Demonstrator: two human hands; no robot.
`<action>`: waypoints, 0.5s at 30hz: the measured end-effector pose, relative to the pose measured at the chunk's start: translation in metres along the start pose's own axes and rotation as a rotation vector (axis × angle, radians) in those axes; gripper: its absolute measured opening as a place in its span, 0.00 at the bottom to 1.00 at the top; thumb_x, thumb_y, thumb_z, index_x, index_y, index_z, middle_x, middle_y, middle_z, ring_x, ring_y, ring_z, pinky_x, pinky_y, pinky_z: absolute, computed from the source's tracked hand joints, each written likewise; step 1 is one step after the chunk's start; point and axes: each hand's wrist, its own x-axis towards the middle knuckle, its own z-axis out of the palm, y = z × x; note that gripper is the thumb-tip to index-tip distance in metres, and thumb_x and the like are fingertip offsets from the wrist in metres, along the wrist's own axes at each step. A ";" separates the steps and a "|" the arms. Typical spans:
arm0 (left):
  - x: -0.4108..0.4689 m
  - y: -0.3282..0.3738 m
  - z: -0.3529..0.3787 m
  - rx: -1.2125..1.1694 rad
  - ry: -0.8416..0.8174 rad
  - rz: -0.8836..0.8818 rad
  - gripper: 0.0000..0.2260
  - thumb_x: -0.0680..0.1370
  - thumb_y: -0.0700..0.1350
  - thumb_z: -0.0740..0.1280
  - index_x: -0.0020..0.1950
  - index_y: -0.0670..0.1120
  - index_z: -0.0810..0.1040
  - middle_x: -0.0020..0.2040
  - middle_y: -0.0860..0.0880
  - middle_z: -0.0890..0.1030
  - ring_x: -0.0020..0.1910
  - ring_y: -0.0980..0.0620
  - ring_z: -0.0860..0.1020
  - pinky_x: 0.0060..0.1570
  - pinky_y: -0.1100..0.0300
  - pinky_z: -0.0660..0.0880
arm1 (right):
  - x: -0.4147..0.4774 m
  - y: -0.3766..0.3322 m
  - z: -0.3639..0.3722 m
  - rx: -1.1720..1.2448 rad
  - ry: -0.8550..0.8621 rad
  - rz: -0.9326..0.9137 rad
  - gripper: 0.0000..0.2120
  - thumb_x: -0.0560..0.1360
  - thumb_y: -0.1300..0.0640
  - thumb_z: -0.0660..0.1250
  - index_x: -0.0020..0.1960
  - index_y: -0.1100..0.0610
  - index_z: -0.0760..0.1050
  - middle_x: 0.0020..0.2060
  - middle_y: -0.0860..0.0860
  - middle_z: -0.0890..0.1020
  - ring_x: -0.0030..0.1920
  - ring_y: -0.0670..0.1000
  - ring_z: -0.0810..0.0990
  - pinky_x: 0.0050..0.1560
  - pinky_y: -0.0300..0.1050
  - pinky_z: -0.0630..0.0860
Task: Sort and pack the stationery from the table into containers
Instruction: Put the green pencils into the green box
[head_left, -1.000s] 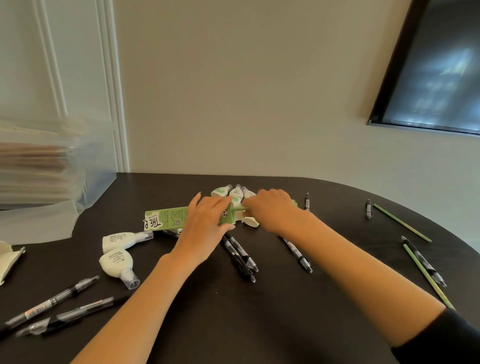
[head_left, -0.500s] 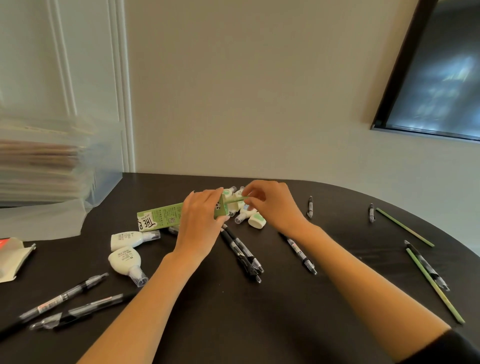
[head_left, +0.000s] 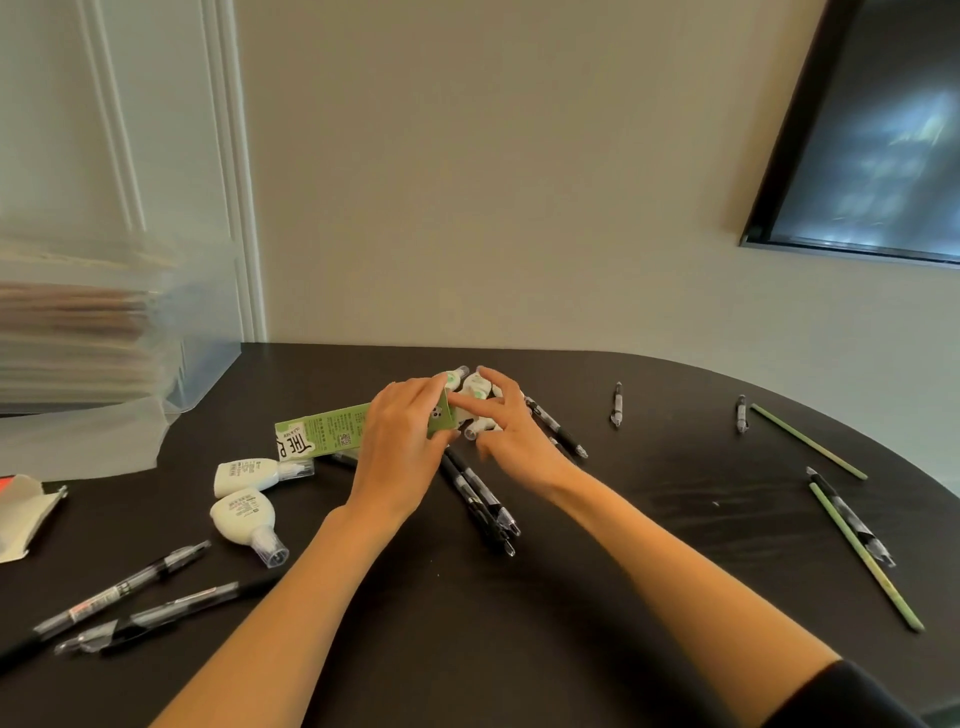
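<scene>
Currently gripping a long green printed cardboard box (head_left: 322, 434) near its right end with the curled fingers of the left hand (head_left: 400, 452); spreading the right hand (head_left: 511, 431), seemingly empty, just right of the box. Possibly risking spilled contents by dipping that flapped end. Running lengthwise left to right, pointing its flapped end right at small white correction-tape dispensers (head_left: 475, 387) just beyond the box.

Both forearms (head_left: 291, 597) are bare, a black sleeve (head_left: 857, 699) on the right.
</scene>
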 end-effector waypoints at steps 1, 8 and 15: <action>0.000 0.002 0.002 0.011 0.002 0.014 0.26 0.68 0.36 0.74 0.65 0.38 0.73 0.56 0.42 0.79 0.57 0.43 0.75 0.60 0.51 0.68 | -0.002 0.000 -0.004 0.030 -0.022 0.019 0.34 0.68 0.76 0.55 0.68 0.51 0.69 0.72 0.49 0.54 0.72 0.50 0.56 0.64 0.41 0.69; 0.009 0.039 0.025 0.102 -0.015 0.092 0.26 0.66 0.35 0.76 0.63 0.36 0.74 0.53 0.40 0.78 0.53 0.39 0.76 0.55 0.46 0.73 | -0.023 0.014 -0.058 0.267 0.267 0.060 0.27 0.68 0.77 0.56 0.58 0.53 0.77 0.58 0.54 0.74 0.50 0.45 0.76 0.50 0.35 0.75; 0.029 0.114 0.063 0.086 -0.119 0.189 0.25 0.72 0.38 0.71 0.67 0.36 0.70 0.58 0.39 0.76 0.59 0.39 0.73 0.68 0.45 0.60 | -0.061 0.075 -0.140 -0.219 0.452 0.400 0.15 0.75 0.64 0.58 0.59 0.58 0.76 0.57 0.55 0.78 0.54 0.51 0.76 0.54 0.44 0.72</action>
